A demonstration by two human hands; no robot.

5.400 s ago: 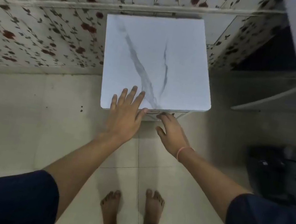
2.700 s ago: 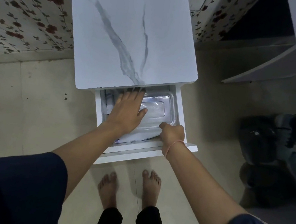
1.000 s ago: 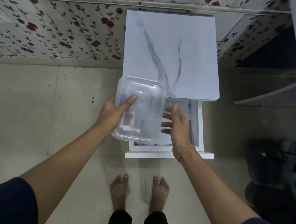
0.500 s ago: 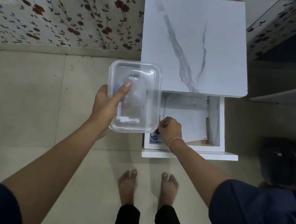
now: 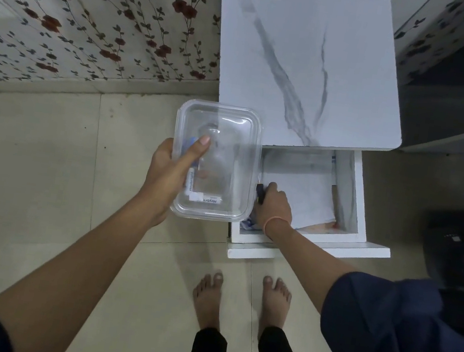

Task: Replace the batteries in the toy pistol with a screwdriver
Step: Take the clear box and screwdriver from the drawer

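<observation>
Flowered wallpaper (image 5: 97, 20) runs along the left, above a pale tiled floor (image 5: 31, 161) where the person stands barefoot. The left hand (image 5: 164, 174) holds a clear plastic box (image 5: 231, 133) in the air just beside the cabinet, with the thumb laid across the lid and the other fingers hidden beneath it. Small white labelled pieces and something blue show through the lid; they may be batteries, but I cannot tell.

To its right, under a marble-look tabletop (image 5: 320, 38), a white drawer (image 5: 345, 193) stands open, lined with paper (image 5: 306, 193). The right hand (image 5: 276, 206) reaches into its near left corner, fingers curled round a small dark object (image 5: 260, 194). It could be the screwdriver's handle or part of the toy pistol, but too little shows to say. A dark bag (image 5: 455, 245) lies on the floor far right.

The box looks light, thin-walled and slick, and its lid may flex, so a hold beneath the base seems safest. The dark object looks rigid and should lift easily with a firm wrap round its thickest part.
</observation>
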